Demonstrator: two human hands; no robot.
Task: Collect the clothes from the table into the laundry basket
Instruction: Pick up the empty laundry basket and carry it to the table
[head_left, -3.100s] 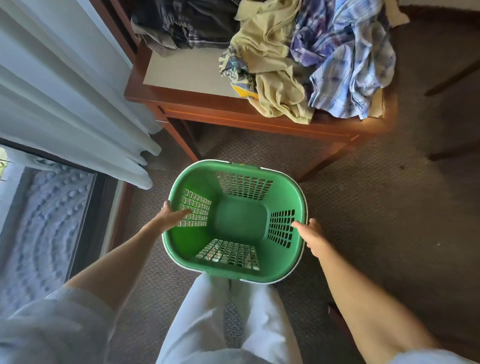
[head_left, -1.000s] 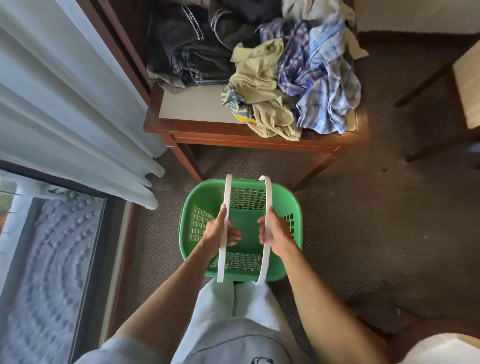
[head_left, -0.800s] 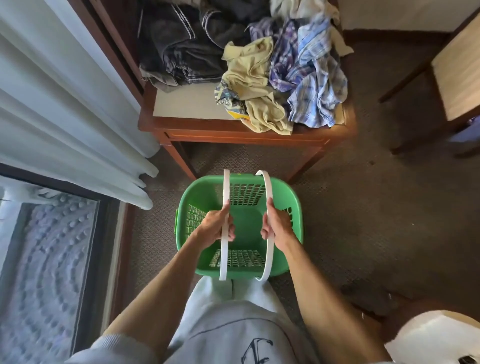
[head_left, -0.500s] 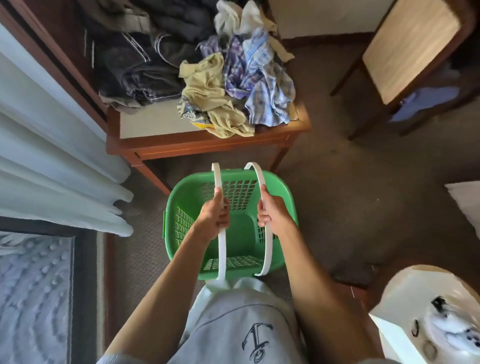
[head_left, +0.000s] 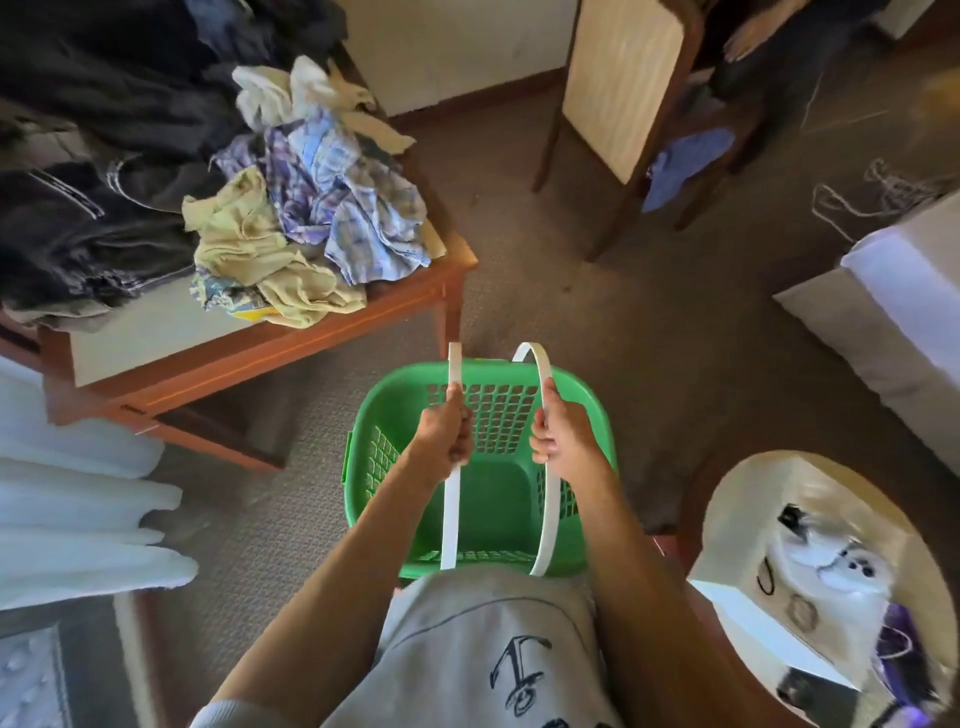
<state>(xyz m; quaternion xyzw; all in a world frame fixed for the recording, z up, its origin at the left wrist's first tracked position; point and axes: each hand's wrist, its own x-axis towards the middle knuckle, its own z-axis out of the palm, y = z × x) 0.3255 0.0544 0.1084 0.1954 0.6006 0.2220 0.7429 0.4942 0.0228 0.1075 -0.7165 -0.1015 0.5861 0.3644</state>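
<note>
L hand (head_left: 445, 434) & R hand (head_left: 563, 434) grip basket (head_left: 384, 415) handles; clothes (head_left: 291, 218) upper-left.

Crumpled clothes (head_left: 291, 228) heap on table (head_left: 291, 353); green laundry basket (head_left: 483, 499) empty.

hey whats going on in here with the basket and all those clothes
A person grips a green laundry basket by its two white handles, the left hand on one, the right hand on the other. The basket is empty. The clothes lie heaped on the wooden table beside it.
</note>
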